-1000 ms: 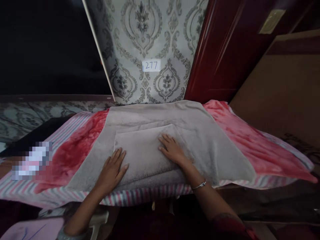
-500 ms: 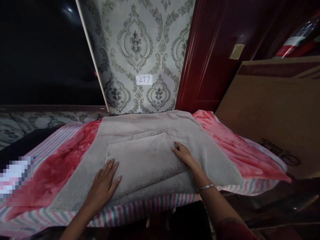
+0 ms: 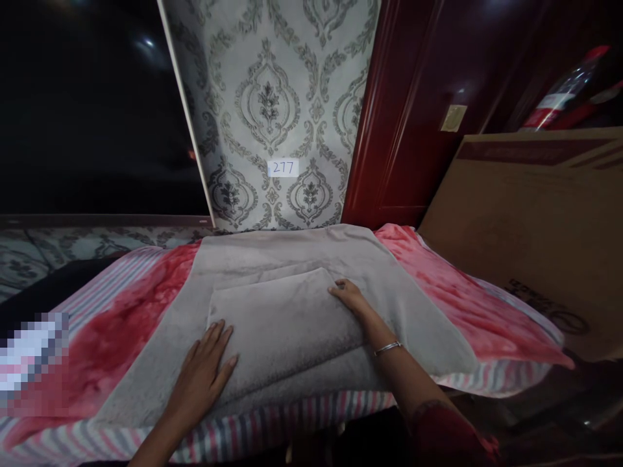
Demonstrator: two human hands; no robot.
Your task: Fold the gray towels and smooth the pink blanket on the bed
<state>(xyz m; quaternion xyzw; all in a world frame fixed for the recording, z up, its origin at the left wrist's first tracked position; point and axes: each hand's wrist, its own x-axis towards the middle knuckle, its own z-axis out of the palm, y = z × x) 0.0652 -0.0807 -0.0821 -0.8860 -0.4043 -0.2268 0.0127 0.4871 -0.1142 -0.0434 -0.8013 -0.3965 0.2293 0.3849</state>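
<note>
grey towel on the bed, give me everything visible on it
The grey towel is plush, fleece-like cloth, plain with no print. It lies flat across the red and striped blanket, with a folded smaller panel on top at the near middle. The left hand presses flat on that panel's near left corner; the right hand rests at its right edge.

The person has two bare hands and bare forearms. The right hand (image 3: pixel 351 299) has a thin silver bracelet (image 3: pixel 388 349) around the wrist. Higher up that arm there is a dark red sleeve (image 3: pixel 448 434). The left hand (image 3: pixel 204 373) wears no ring or band.
</note>
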